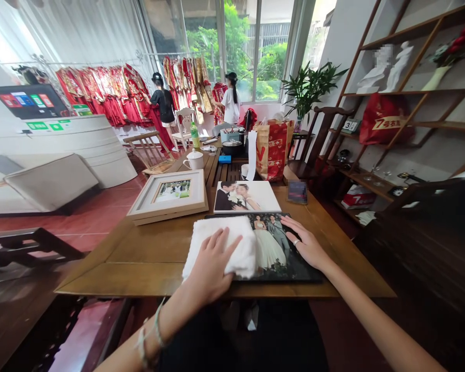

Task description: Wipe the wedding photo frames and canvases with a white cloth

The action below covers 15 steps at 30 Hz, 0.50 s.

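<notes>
My left hand (pixel 214 261) lies with spread fingers on a folded white towel (pixel 238 235), pressing it from above. Under the towel is a dark wedding photo panel (pixel 273 248) showing a couple; the towel covers its left part. My right hand (pixel 304 243), with a ring on one finger, rests fingers outstretched on the panel's right side. Just beyond lies a second photo panel (pixel 269 196) with a pale background. To the left, a framed picture (pixel 172 191) in a light wood frame lies face up, apparently on top of another frame.
The wooden table (pixel 139 268) also bears a white lidded mug (pixel 194 159), a phone-like dark device (pixel 296 191), a blue box (pixel 225 159) and a red-and-tan paper bag (pixel 275 150). Chairs flank it. Two people stand by racks of red garments at the back.
</notes>
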Tool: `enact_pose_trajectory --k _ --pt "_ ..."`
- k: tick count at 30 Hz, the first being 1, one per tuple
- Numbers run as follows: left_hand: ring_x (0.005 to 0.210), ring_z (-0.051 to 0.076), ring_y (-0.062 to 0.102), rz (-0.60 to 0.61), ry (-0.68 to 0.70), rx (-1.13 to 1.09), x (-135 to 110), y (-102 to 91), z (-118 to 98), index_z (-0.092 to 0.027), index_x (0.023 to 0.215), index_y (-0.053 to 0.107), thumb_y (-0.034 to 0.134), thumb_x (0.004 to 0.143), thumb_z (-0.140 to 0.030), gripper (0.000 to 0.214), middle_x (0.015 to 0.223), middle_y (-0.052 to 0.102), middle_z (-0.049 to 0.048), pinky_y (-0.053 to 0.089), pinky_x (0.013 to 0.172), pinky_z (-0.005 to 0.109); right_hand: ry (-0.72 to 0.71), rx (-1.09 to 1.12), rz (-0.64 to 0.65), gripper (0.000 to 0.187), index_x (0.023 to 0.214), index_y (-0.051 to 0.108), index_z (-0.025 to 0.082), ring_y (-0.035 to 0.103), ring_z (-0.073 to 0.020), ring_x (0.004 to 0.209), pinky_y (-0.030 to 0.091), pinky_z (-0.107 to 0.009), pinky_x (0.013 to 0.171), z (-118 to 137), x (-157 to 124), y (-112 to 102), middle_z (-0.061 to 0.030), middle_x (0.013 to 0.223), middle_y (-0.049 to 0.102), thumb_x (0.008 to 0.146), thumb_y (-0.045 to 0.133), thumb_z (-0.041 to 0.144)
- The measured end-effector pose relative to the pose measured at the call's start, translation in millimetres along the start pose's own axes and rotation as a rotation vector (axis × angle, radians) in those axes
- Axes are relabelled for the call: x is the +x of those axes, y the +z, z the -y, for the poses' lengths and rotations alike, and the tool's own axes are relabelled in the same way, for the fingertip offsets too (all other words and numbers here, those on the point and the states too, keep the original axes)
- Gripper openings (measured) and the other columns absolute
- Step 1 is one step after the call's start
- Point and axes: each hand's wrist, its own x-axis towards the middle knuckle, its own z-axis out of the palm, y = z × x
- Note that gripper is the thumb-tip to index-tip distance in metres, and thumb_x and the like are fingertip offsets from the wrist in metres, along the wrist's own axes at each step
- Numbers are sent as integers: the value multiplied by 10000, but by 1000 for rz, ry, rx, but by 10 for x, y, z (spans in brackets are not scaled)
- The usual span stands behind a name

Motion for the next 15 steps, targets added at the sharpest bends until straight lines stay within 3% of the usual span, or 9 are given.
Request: enact_pose_trajectory --k 3,6,10,15 --pt "1340 340 136 126 4 -33 -346 -74 -182 -263 1411 239 521 560 -125 907 1489 171 100 178 1049 503 4 -5 1 357 1198 565 254 387 -234 1296 261 -496 1095 1 4 5 -60 1341 506 874 430 315" --pt "1313 335 199 153 23 -65 -402 -141 -220 -262 1406 234 515 571 -142 889 1466 221 97 204 1040 502 -1 -13 0 358 1200 562 243 388 -232 1296 261 -493 1096 -9 5 9 -71 1344 501 875 425 303" --pt "1238 307 313 37 51 -59 16 -128 30 -99 1324 343 539 632 -230 731 1319 400 162 264 1029 427 -9 -15 4 358 1206 556 248 386 -225 1297 262 -493 1095 -32 1 13 -69 1348 497 876 427 298" --pt "1266 324 283 -84 30 6 611 23 394 -82 1280 367 512 737 -333 615 1348 353 199 264 1011 466 -1 2 8 362 1207 558 243 380 -224 1301 268 -478 1097 -39 -1 5 -65 1351 495 873 436 310"
